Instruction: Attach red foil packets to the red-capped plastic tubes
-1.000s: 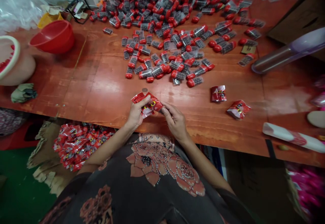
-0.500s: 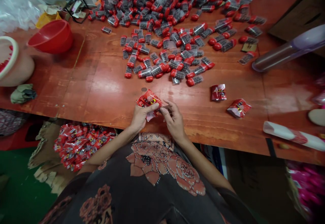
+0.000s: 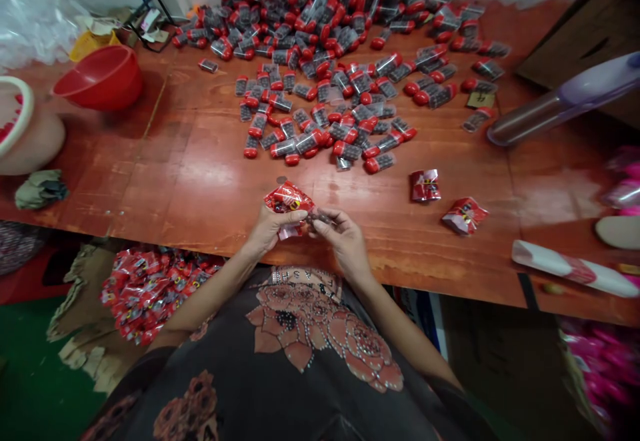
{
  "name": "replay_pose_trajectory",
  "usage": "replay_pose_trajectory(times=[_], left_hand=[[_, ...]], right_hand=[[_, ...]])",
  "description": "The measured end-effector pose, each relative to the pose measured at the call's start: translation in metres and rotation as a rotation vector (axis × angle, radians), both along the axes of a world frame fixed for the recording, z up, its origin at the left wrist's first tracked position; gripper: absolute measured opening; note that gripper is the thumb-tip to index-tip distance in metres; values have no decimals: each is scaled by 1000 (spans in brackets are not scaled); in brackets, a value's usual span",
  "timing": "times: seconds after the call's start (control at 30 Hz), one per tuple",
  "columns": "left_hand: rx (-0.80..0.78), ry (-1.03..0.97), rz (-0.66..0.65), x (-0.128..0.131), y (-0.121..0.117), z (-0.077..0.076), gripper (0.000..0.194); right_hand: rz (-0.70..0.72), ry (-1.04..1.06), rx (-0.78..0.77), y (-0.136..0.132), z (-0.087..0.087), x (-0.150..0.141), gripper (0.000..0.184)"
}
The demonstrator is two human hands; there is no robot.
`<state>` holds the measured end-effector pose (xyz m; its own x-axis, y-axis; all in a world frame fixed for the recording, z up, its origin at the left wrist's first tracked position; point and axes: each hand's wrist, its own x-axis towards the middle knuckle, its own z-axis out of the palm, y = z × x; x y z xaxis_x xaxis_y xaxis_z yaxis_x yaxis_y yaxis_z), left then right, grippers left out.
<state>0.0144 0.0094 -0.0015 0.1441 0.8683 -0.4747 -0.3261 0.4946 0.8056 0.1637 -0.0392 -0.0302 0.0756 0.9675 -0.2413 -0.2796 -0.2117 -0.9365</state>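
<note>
Just above the table's front edge, my left hand (image 3: 264,231) pinches a shiny red printed packet (image 3: 287,194) between thumb and fingers. My right hand (image 3: 349,238) is closed at the packet's right side, its thumb and fingertips pressed together. Something small and dark shows between those fingertips, too covered to name. Two more red packets, a nearer one (image 3: 465,216) and a farther one (image 3: 425,186), lie to the right of my hands. Beyond my hands, many small clear containers (image 3: 307,140) with red caps and dark contents lie spread out.
A large heap of the capped containers (image 3: 320,11) stands at the back of the red-brown table (image 3: 200,181). A red bowl (image 3: 100,78) and a white tub (image 3: 43,141) are at left. Below the edge lies a pile of red packets (image 3: 150,288). A clear tube (image 3: 530,118) is at right.
My right hand has shifted slightly at the packet's right side, and more of the dark thing shows between its fingertips. My left hand still holds the packet. The view has turned slightly.
</note>
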Motion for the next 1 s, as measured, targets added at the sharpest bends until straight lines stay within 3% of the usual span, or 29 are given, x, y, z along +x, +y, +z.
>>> replay_pose_trajectory(times=[0.13, 0.43, 0.67, 0.77, 0.87, 1.0], left_hand=[[-33, 107, 48, 4, -4, 0, 31], [21, -8, 124, 11, -7, 1, 39], [-3, -40, 21, 14, -10, 0, 33], [-23, -40, 77, 13, -9, -1, 35], [-31, 2, 133, 12, -7, -4, 34], [-75, 44, 46, 12, -9, -9, 32]], right_hand=[[-79, -311, 178, -5, -5, -3, 25], [-69, -496, 310, -7, -1, 0, 18], [-53, 10, -2, -3, 3, -10, 29], [-86, 11, 5, -2, 2, -7, 29], [8, -29, 62, -2, -1, 2, 34], [95, -152, 110, 1, -8, 10, 44]])
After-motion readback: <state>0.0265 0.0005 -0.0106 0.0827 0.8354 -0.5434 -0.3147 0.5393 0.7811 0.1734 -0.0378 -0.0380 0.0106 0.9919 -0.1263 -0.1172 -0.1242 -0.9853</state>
